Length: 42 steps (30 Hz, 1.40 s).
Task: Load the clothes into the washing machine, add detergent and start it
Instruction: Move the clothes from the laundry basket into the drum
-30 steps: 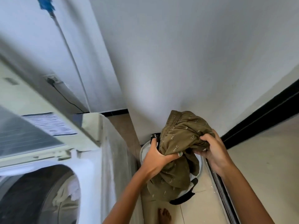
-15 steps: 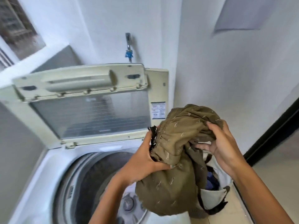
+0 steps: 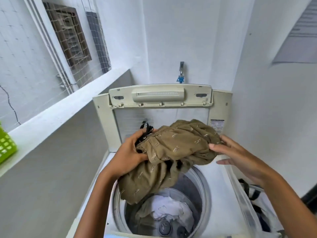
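I see two bare forearms reaching forward over an open top-loading washing machine [image 3: 216,170]. Between the hands hangs an olive-green patterned garment [image 3: 173,152], bunched, its long axis running left to right, its loose end drooping toward the drum [image 3: 202,191]. The left hand [image 3: 130,155] grips the waistband end, fingers curled into the cloth beside a black drawstring [image 3: 145,129]. The right hand [image 3: 238,157] has its fingers nearly straight, touching the other end. White laundry [image 3: 169,210] lies in the drum below. A laundry bag [image 3: 253,194] at right is cut off. The lid [image 3: 161,95] stands upright behind.
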Each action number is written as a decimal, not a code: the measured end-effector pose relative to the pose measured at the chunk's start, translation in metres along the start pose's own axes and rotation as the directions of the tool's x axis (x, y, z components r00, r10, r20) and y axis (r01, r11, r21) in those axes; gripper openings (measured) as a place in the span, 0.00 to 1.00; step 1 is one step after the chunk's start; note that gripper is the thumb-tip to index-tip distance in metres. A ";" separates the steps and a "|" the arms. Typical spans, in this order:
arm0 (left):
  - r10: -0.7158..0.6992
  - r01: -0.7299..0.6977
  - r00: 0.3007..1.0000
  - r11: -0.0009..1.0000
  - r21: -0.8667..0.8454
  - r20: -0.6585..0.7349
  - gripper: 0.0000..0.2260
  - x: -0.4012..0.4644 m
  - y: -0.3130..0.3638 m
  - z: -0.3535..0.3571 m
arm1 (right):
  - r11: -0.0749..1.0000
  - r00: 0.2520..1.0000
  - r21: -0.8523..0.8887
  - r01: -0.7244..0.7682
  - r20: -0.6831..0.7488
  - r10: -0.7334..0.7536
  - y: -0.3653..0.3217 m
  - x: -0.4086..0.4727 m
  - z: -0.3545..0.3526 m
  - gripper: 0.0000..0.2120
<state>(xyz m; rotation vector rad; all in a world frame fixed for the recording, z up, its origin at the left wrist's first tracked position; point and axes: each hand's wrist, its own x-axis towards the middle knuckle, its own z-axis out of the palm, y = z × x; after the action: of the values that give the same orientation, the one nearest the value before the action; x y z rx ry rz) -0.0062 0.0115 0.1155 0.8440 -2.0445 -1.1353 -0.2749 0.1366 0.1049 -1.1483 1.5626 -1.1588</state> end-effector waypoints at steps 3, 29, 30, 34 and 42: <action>-0.003 0.001 0.998 0.999 0.036 0.058 0.21 0.002 -0.004 -0.009 | 0.999 0.998 0.001 -0.051 0.048 0.051 0.005 0.008 -0.003 0.28; -0.057 0.035 0.998 0.833 0.553 0.022 0.19 0.043 -0.043 -0.023 | 0.683 0.963 -0.702 0.203 0.015 -0.271 -0.023 0.042 0.018 0.05; -0.065 0.042 0.998 0.815 0.577 0.019 0.19 0.046 -0.040 -0.026 | 0.656 0.954 -0.726 0.209 0.003 -0.301 -0.029 0.041 0.015 0.05; -0.093 0.014 0.993 0.719 0.695 0.076 0.11 0.059 -0.030 -0.032 | 0.569 0.911 -0.803 0.174 -0.088 -0.403 -0.055 0.037 0.006 0.09; -0.439 0.076 0.840 0.677 0.732 0.319 0.16 0.075 -0.036 -0.048 | 0.408 0.829 -0.897 0.168 -0.095 -0.551 -0.057 0.041 -0.001 0.14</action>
<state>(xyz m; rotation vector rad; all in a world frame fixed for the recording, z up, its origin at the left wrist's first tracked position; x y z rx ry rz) -0.0049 -0.0847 0.1209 1.3754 -2.9335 -0.7166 -0.2746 0.0890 0.1567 -2.1404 2.4302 -0.8412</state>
